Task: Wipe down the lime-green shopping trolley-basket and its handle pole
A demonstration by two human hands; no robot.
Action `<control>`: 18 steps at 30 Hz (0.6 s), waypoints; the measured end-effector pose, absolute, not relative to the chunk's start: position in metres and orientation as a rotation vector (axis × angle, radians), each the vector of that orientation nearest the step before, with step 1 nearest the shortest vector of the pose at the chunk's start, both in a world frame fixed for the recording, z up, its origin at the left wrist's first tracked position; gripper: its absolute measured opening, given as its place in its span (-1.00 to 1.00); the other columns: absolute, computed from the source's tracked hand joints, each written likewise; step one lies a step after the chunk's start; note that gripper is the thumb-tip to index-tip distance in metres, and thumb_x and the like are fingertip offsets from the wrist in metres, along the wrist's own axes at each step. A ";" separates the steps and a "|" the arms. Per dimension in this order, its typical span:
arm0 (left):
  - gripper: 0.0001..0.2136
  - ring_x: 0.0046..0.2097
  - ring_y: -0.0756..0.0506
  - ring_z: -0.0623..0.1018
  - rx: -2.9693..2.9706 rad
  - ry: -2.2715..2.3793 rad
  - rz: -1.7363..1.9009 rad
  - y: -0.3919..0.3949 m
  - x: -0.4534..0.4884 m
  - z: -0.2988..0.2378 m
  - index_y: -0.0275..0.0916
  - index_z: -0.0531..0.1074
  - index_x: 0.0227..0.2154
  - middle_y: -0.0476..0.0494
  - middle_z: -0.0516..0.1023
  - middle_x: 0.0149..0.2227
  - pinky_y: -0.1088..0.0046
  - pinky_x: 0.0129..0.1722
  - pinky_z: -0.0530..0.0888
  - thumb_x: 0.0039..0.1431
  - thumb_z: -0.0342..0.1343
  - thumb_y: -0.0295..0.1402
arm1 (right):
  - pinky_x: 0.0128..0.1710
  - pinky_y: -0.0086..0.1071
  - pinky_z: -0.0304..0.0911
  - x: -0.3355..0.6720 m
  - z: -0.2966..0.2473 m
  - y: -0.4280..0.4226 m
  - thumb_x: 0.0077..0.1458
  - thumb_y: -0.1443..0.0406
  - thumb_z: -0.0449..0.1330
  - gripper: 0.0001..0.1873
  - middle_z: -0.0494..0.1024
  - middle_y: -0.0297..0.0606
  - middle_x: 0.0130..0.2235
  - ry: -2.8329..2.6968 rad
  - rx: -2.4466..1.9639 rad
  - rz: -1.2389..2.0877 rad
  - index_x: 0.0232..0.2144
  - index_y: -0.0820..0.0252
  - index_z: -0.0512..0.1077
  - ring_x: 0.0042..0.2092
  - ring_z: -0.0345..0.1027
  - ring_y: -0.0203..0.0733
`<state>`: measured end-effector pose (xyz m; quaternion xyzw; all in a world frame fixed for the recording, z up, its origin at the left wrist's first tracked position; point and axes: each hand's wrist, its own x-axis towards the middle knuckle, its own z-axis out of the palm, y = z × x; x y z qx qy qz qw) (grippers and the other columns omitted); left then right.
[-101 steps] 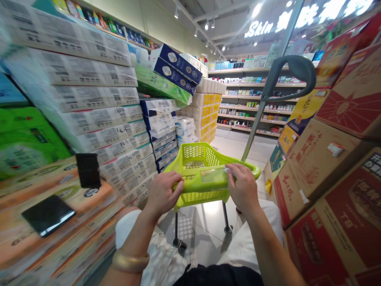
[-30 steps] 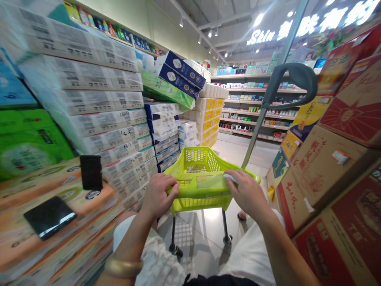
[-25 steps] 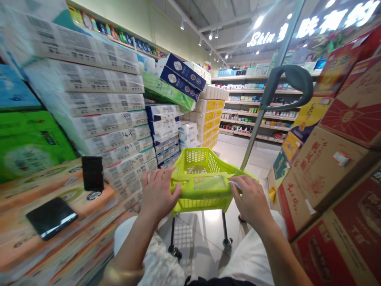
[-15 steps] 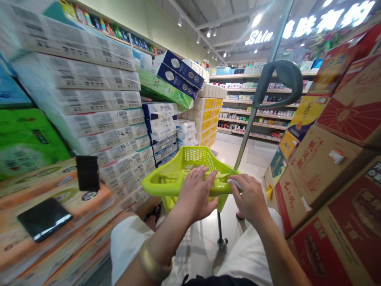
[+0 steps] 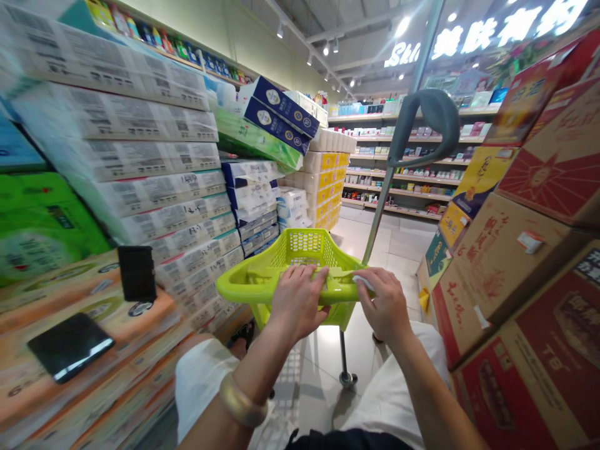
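Observation:
A lime-green shopping basket (image 5: 239, 290) on a wheeled frame stands in front of my knees, its perforated far wall facing me. My left hand (image 5: 297, 306) is wrapped over the middle of its near rim, fingers on top and thumb underneath. At the rim's right end, my right hand (image 5: 387, 306) pinches a small white cloth or tissue (image 5: 364, 283) against the green plastic. Most of that cloth is hidden under the fingers. Just beyond the right hand rises a metal pole (image 5: 377, 228) with a grey loop handle (image 5: 398, 134).
Stacked paper packs (image 5: 164, 159) wall the left side. A black phone-like slab (image 5: 70, 347) and a small black case (image 5: 135, 273) lie on orange packs (image 5: 28, 375). Cardboard cartons (image 5: 510, 262) crowd the right. Stocked shelves (image 5: 412, 178) stand behind, past a tiled aisle.
My left hand has closed down onto the rim from a looser, raised pose. The right hand, the basket and the pole have shifted slightly left in view.

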<state>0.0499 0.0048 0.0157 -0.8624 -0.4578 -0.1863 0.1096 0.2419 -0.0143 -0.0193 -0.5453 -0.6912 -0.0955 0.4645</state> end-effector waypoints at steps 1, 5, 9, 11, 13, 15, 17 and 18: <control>-0.36 0.08 -0.31 0.41 -2.534 -1.341 -0.556 0.004 0.050 0.015 -0.20 0.29 0.13 -0.31 0.45 0.07 0.09 0.13 0.28 -0.04 0.23 -0.15 | -0.05 -0.18 0.24 0.244 -0.020 -0.014 0.22 0.28 0.04 -0.75 0.52 -0.18 -0.21 -1.652 -1.365 -0.244 -0.21 0.15 0.51 -0.13 0.34 -0.09; -0.37 0.07 -0.34 0.42 -2.539 -1.335 -0.588 0.002 0.053 0.015 -0.19 0.29 0.13 -0.34 0.45 0.07 0.05 0.09 0.29 -0.04 0.23 -0.16 | 0.03 -0.11 0.20 0.220 -0.023 -0.020 0.22 0.30 0.04 -0.75 0.51 -0.14 -0.16 -1.631 -1.357 -0.307 -0.18 0.15 0.51 -0.07 0.31 -0.05; -0.41 0.08 -0.32 0.42 -2.568 -1.309 -0.580 0.001 0.051 0.015 -0.21 0.28 0.13 -0.34 0.44 0.08 0.07 0.10 0.29 0.01 0.19 -0.18 | 0.05 -0.14 0.19 0.199 -0.024 -0.027 0.21 0.31 0.05 -0.71 0.52 -0.16 -0.10 -1.762 -1.262 -0.302 -0.08 0.12 0.48 -0.03 0.32 -0.07; -0.40 0.08 -0.31 0.42 -2.555 -1.307 -0.581 0.001 0.048 0.015 -0.20 0.28 0.13 -0.31 0.44 0.07 0.09 0.11 0.28 -0.02 0.21 -0.18 | 0.03 -0.14 0.20 0.208 -0.024 -0.025 0.22 0.30 0.05 -0.71 0.52 -0.16 -0.11 -1.734 -1.290 -0.302 -0.07 0.13 0.48 -0.04 0.33 -0.06; -0.39 0.05 -0.30 0.43 -2.540 -1.309 -0.581 0.000 0.046 0.015 -0.18 0.29 0.11 -0.28 0.45 0.05 0.10 0.11 0.29 -0.05 0.23 -0.18 | 0.01 -0.14 0.22 0.225 -0.024 -0.021 0.22 0.28 0.05 -0.72 0.52 -0.15 -0.14 -1.670 -1.329 -0.296 -0.10 0.15 0.50 -0.06 0.33 -0.06; -0.39 0.03 -0.30 0.44 -2.531 -1.314 -0.579 0.000 0.045 0.015 -0.17 0.30 0.09 -0.26 0.46 0.03 0.10 0.10 0.29 -0.07 0.24 -0.17 | -0.02 -0.15 0.25 0.236 -0.024 -0.018 0.22 0.26 0.05 -0.71 0.51 -0.14 -0.17 -1.591 -1.362 -0.281 -0.11 0.18 0.50 -0.09 0.32 -0.06; -0.40 0.02 -0.31 0.44 -2.527 -1.316 -0.578 0.000 0.045 0.015 -0.18 0.31 0.08 -0.26 0.46 0.02 0.09 0.09 0.30 -0.07 0.24 -0.17 | -0.02 -0.15 0.25 0.234 -0.024 -0.019 0.24 0.25 0.04 -0.71 0.50 -0.14 -0.18 -1.553 -1.370 -0.278 -0.13 0.19 0.51 -0.10 0.32 -0.06; -0.40 0.02 -0.32 0.44 -2.529 -1.315 -0.581 0.000 0.045 0.015 -0.19 0.31 0.09 -0.27 0.46 0.03 0.09 0.09 0.30 -0.06 0.23 -0.16 | -0.01 -0.15 0.24 0.229 -0.023 -0.020 0.25 0.25 0.03 -0.71 0.50 -0.14 -0.17 -1.568 -1.359 -0.285 -0.14 0.18 0.52 -0.08 0.32 -0.06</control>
